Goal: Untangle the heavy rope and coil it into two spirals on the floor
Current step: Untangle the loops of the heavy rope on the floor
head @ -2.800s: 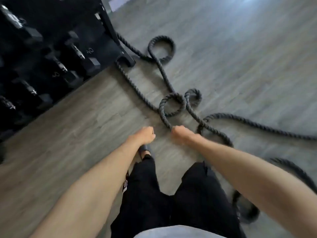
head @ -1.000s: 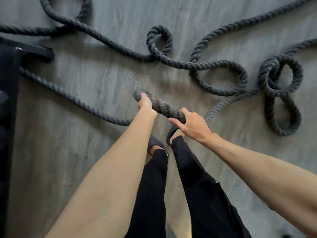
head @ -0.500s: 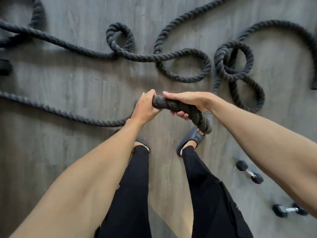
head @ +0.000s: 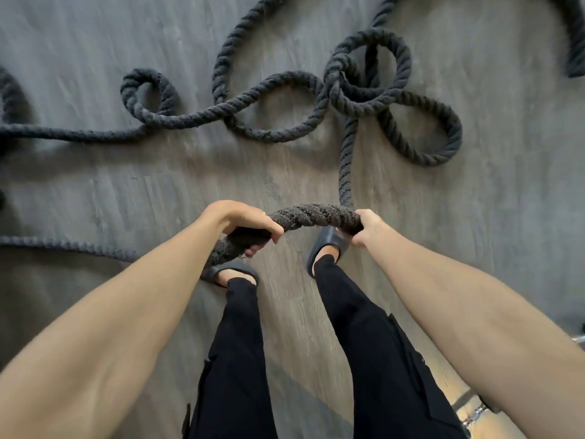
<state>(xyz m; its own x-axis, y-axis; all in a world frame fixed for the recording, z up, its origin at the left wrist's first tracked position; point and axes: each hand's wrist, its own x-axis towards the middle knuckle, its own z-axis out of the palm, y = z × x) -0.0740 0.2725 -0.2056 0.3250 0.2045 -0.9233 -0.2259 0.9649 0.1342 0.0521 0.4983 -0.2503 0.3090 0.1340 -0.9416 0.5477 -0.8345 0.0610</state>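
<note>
A thick dark twisted rope [head: 313, 217] arches between my two hands above my feet. My left hand [head: 243, 221] grips it near its end, which hangs down toward my left sandal. My right hand [head: 368, 229] clasps it where it bends and runs away from me across the floor. Beyond that the same rope lies in several tangled loops [head: 367, 77] across the top of the view, and another strand [head: 63, 245] runs off to the left edge.
My legs in black trousers and grey sandals [head: 329, 245] stand on the grey wood floor [head: 126, 191]. A dumbbell [head: 474, 410] lies at the lower right, partly hidden by my right arm. A dark object [head: 576, 58] shows at the top right edge.
Both hands have lifted the rope's end section off the floor and shifted their grips. My view has moved right along the tangle, so the loops now sit straight ahead.
</note>
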